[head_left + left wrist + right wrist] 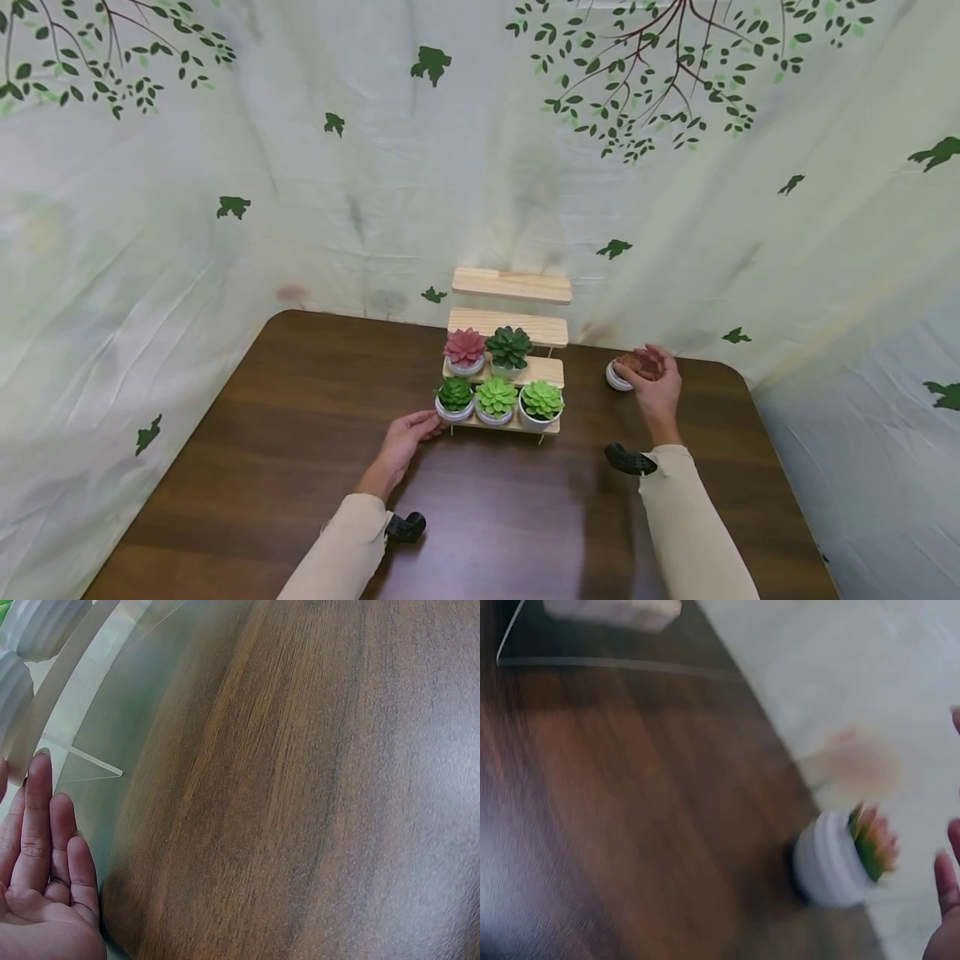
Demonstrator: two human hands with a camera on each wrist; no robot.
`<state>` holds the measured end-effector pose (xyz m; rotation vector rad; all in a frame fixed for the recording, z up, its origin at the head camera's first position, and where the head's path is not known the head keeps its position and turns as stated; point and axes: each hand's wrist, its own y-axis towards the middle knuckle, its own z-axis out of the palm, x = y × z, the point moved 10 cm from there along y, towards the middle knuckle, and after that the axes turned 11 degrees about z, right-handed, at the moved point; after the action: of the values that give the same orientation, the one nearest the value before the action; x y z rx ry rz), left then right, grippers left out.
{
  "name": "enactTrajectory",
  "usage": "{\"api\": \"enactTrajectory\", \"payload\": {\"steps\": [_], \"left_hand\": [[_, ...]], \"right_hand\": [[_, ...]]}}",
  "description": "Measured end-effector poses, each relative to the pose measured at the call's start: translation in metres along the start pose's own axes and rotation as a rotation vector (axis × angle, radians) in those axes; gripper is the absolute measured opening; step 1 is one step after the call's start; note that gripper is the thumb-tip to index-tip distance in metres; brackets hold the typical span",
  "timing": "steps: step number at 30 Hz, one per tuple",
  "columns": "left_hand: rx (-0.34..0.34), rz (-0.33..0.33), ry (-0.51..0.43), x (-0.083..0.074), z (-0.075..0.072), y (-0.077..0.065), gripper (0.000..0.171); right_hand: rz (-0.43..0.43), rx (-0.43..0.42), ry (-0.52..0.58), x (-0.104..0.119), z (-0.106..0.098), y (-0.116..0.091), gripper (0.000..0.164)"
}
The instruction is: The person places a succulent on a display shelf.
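Note:
In the head view, a tiered wooden plant stand (525, 371) holds several potted succulents on its two lower boards. My left hand (405, 437) is at the left end of the lowest board, beside the dark green succulent (454, 392). The left wrist view shows the fingers (37, 817) fairly straight, with thumb and fingertips pinching the board's end (52, 697). To the right of the stand, a reddish succulent (877, 844) in a ribbed white pot (829, 859) stands on the table. My right hand (656, 383) is over it, fingers spread and apart from the pot in the right wrist view.
The stand's top two boards, including the highest board (512, 285), bear no pots. Below it a pink succulent (465, 346) sits beside a dark green rosette (510, 346). A leaf-printed cloth (360, 208) hangs just behind the brown table (300, 467).

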<state>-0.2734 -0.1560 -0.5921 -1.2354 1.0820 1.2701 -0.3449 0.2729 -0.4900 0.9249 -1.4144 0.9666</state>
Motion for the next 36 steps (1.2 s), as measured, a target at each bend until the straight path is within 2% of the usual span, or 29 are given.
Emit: {"api": "enactTrajectory", "payload": {"steps": [4, 7, 14, 19, 25, 33, 36], "left_hand": [[-0.001, -0.006, 0.002, 0.000, 0.000, 0.001, 0.029], [-0.003, -0.001, 0.006, 0.000, -0.001, 0.000, 0.028], [-0.002, -0.015, 0.024, 0.001, -0.001, -0.003, 0.030], [-0.014, -0.004, 0.008, -0.001, -0.001, -0.004, 0.029], [-0.014, 0.012, 0.003, -0.004, 0.000, -0.004, 0.028], [-0.002, 0.015, -0.001, -0.007, 0.002, -0.005, 0.027], [-0.011, 0.013, 0.001, -0.008, 0.001, -0.006, 0.027]], "right_hand": [[0.025, -0.109, -0.018, -0.022, -0.017, 0.005, 0.062], [0.080, -0.135, -0.018, -0.037, -0.021, 0.007, 0.069], [0.182, -0.129, -0.059, -0.066, -0.021, 0.008, 0.080], [0.231, -0.090, -0.111, -0.083, -0.013, 0.009, 0.089], [0.188, -0.066, -0.116, -0.084, 0.002, 0.018, 0.090], [0.171, -0.168, -0.206, -0.083, 0.002, 0.021, 0.069], [0.162, -0.180, -0.235, -0.083, 0.002, 0.022, 0.066]]}}
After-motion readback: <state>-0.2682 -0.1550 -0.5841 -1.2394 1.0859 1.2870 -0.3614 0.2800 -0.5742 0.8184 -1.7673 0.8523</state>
